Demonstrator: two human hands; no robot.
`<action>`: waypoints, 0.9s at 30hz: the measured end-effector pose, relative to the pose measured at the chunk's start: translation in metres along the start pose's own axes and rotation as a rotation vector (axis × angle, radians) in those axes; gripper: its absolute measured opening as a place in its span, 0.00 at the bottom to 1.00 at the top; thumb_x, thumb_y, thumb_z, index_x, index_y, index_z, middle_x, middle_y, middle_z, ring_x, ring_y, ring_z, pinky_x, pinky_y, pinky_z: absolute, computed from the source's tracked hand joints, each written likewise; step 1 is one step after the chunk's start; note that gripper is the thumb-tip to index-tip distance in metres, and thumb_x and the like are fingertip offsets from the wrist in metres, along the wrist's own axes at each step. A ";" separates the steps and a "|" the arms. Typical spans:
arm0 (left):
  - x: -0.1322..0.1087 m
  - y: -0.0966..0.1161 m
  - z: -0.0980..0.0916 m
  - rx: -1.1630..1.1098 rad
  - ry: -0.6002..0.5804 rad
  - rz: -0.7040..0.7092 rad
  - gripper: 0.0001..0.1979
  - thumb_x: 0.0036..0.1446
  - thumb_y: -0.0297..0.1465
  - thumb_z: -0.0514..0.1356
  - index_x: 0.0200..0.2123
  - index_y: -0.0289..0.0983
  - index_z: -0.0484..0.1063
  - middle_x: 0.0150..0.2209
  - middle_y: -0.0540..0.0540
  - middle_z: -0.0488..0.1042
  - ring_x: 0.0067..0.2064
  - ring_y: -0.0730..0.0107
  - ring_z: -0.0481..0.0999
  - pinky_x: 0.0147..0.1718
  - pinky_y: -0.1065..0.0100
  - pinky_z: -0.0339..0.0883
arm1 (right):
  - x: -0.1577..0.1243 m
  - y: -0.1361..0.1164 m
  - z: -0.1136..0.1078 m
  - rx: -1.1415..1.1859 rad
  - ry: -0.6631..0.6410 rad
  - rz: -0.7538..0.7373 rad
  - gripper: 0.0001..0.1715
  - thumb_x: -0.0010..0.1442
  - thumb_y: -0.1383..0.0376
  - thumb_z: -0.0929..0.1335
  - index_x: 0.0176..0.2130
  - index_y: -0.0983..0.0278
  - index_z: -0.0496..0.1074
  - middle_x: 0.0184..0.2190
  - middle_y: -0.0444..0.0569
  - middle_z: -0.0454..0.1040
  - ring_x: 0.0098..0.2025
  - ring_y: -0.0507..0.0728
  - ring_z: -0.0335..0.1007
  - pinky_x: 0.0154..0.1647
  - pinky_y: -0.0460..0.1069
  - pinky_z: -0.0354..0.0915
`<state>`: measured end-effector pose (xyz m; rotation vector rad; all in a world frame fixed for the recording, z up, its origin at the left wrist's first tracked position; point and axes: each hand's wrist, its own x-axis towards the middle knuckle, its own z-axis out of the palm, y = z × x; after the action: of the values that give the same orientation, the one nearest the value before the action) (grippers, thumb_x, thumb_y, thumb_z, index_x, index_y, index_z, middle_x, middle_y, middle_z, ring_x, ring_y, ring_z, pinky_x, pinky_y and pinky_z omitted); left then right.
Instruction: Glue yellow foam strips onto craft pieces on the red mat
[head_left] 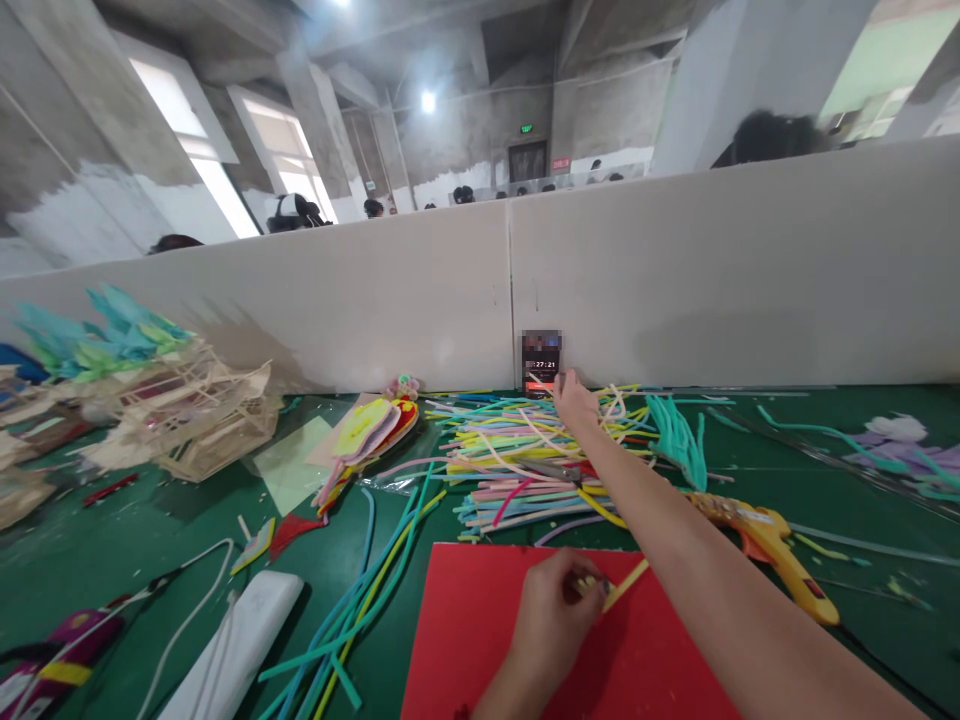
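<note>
Over a red sheet (480, 620), my left hand (551, 610) is closed in a pinch on a pale yellow pipe cleaner (627, 585). One end of it sticks out to the right; the rest is bent and partly hidden by my fingers. My right hand (577, 402) reaches across to the back of a heap of coloured pipe cleaners (487, 440). Its fingers are pinched at a pale pipe cleaner (538, 382), just in front of a phone (541, 360) that leans upright on the partition. Scissors (551, 470) lie on the heap.
A yellow glue gun (795, 575) lies at the right, beside turquoise pipe cleaners (675, 440). At the left are a wooden model (217, 420), a white power strip (236, 640) with cables and a purple item (64, 660). A yellow-and-red craft piece (371, 430) lies near the grey partition (390, 310).
</note>
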<state>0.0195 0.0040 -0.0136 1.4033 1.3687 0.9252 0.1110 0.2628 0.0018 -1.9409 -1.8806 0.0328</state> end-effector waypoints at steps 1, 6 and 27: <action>0.000 0.000 0.000 -0.010 0.000 0.006 0.09 0.46 0.24 0.56 0.30 0.33 0.75 0.27 0.46 0.75 0.27 0.73 0.68 0.25 0.74 0.58 | -0.001 -0.001 -0.003 -0.009 0.019 -0.021 0.26 0.67 0.59 0.47 0.53 0.69 0.59 0.45 0.61 0.72 0.46 0.61 0.69 0.40 0.50 0.60; 0.000 0.003 0.000 -0.018 -0.021 0.033 0.08 0.46 0.24 0.55 0.30 0.34 0.74 0.25 0.48 0.74 0.26 0.74 0.67 0.26 0.74 0.58 | -0.003 0.006 -0.035 -0.067 0.060 -0.143 0.26 0.68 0.59 0.48 0.51 0.71 0.62 0.49 0.62 0.68 0.52 0.64 0.62 0.47 0.54 0.60; 0.009 -0.006 -0.003 0.011 -0.038 0.188 0.05 0.48 0.26 0.56 0.29 0.35 0.71 0.25 0.50 0.71 0.27 0.73 0.68 0.27 0.72 0.61 | -0.129 0.044 -0.096 -0.255 -0.463 -0.479 0.19 0.61 0.60 0.65 0.51 0.65 0.66 0.50 0.52 0.68 0.47 0.57 0.68 0.46 0.57 0.67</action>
<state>0.0160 0.0125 -0.0197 1.5703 1.2305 1.0088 0.1730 0.1120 0.0381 -1.6770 -2.7361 0.1087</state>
